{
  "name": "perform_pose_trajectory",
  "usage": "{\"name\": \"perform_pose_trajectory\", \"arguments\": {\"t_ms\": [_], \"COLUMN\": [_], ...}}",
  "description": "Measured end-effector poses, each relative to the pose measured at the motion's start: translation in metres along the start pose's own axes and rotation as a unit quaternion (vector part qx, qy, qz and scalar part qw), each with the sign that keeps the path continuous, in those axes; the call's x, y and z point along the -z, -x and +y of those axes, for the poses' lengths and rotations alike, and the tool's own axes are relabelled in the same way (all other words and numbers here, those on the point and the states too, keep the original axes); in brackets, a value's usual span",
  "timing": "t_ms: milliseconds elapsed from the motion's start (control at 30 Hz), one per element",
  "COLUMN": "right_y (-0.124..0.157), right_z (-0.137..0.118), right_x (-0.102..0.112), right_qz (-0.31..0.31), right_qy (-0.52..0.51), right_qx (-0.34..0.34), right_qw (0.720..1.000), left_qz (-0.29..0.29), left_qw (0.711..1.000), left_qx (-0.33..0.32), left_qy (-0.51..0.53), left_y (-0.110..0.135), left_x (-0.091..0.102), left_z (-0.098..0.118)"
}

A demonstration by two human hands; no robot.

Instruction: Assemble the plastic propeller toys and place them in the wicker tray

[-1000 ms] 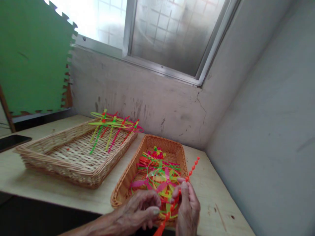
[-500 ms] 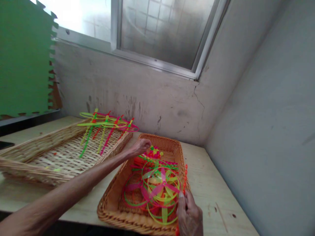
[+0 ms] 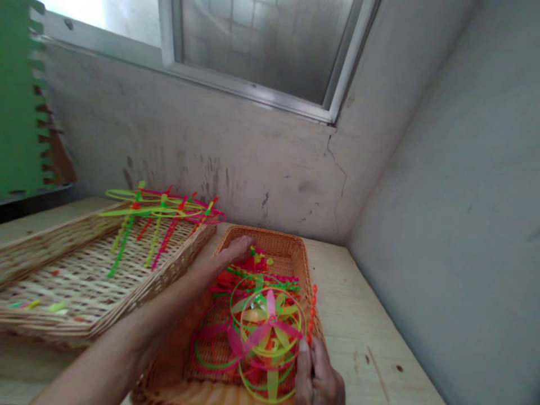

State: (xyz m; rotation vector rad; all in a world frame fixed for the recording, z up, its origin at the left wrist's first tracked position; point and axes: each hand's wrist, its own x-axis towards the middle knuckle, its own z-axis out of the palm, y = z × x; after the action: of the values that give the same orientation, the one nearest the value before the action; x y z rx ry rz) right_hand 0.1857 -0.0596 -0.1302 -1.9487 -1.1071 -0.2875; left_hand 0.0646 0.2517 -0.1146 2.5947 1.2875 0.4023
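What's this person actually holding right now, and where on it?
The right hand pinches a red-orange beaded plastic stick near its lower end. The left hand touches the neon plastic spinners; any grip there cannot be told.

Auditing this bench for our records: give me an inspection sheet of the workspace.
Surface: pale wooden table, scuffed.
Job's things: neon ring-and-propeller plastic toys heaped in an orange wicker basket; more on a pale wicker tray.
Clutter: small coloured plastic bits on that tray.
Grips: left hand on the heap's far end; right hand holds a red beaded plastic stem.
Cables: nothing seen.
Surroundings: frosted window, cracked grey wall, green foam mat.
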Motion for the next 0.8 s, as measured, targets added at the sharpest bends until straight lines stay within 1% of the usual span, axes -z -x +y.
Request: {"name": "perform_pose_trajectory", "arguments": {"t_ms": [133,267,500,800], "right_y": [0.000,0.000,0.000,-0.002], "right_z": [-0.003,-0.004,-0.006,-0.010], "right_x": [0.002,0.004,0.004,0.008], "right_qz": [0.010,0.009,0.016,0.019], "right_qy": [-0.014,-0.019,0.002,0.011], "right_qx": [0.000,0.003,-0.002,0.026], "right_qw": [1.000,1.000,1.000,0.999], "left_qz": [-0.041,-0.053,-0.076,-0.109], "left_qw": [0.997,0.994,0.991,0.988], "left_qx": [0.019,0.016,-0.019,-0.020], "left_qy": [-0.065,-0.095,-0.106,-0.104], "left_y": [-0.006,-0.008,-0.003,0.001], "left_x": [-0.005,-0.005,0.008,0.019], "left_z": [0.004,0.007,0.009,0.001]}}
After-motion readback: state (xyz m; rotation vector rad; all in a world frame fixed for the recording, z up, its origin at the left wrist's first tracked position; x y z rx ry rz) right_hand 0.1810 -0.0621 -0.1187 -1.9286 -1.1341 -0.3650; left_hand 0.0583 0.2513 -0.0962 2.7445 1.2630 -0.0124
